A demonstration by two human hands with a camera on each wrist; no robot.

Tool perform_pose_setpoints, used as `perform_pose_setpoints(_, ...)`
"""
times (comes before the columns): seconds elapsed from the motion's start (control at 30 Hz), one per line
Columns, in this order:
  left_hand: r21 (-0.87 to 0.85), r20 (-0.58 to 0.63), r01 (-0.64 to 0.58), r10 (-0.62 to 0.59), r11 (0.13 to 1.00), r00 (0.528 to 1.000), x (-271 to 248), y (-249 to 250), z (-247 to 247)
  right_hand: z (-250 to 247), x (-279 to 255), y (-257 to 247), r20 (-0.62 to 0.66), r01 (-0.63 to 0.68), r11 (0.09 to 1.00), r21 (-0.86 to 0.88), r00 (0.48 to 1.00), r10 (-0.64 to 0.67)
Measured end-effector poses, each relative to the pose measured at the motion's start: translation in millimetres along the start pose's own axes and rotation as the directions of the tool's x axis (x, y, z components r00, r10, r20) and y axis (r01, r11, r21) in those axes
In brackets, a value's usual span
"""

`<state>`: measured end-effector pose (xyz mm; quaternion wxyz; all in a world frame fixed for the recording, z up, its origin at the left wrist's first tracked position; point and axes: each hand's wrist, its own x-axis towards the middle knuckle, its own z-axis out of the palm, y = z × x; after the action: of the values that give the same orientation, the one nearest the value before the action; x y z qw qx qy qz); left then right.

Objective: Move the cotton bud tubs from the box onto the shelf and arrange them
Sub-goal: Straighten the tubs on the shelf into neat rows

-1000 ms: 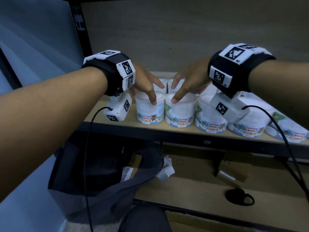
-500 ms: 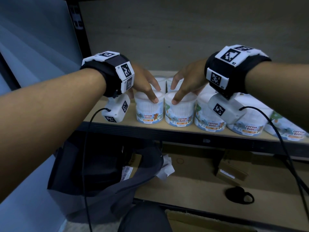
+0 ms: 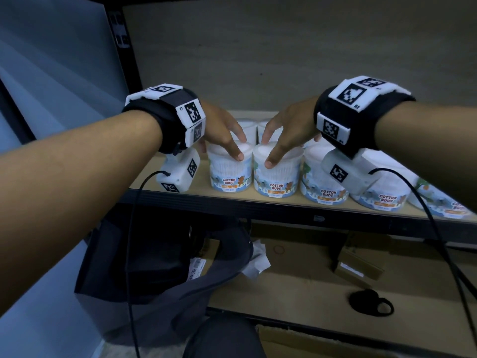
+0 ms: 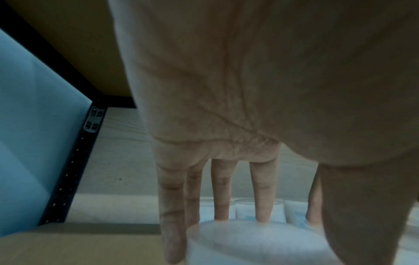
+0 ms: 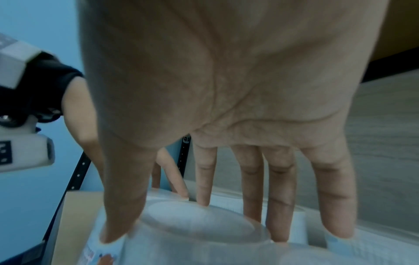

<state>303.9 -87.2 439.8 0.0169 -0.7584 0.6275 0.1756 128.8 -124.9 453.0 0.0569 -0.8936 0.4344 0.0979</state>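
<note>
Cotton bud tubs [image 3: 229, 169] sit under both hands; left hand [image 3: 219, 130] and right hand [image 3: 286, 133] each clamp one from above, probably squaring the front row on the shelf [image 3: 258, 200].

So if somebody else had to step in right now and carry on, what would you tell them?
Left hand: grip round the top of the leftmost front tub, fingers and thumb over its lid.
Right hand: the same grip on the tub next to it.
Both tubs stand upright at the front edge of the shelf, side by side, labels facing out.
Done: a front row of tubs runs off to the right, with more tubs behind.
Left: let go of these two once they line up. The box is not clearly in view, so I cannot say how many tubs remain.
</note>
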Motion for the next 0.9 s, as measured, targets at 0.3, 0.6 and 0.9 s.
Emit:
perform_pose_setpoints(0.3,0.052,-0.027,0.005,-0.004,0.999,1.000,-1,8,-3,-5,-1,9,0.020,-0.046,0.997,0.056,0.999,0.045)
perform_pose_setpoints(0.6,0.046,0.020,-0.083,0.082,0.996,0.996,-5,85,-29,-34,-42,73,0.177,-0.244,0.944,0.220,0.962,0.208)
perform_pose_setpoints(0.9,0.004,0.084,-0.205,0.204,0.979,0.975,28,189,-36,-49,-76,168,0.174,-0.387,0.882,0.267,0.920,0.351)
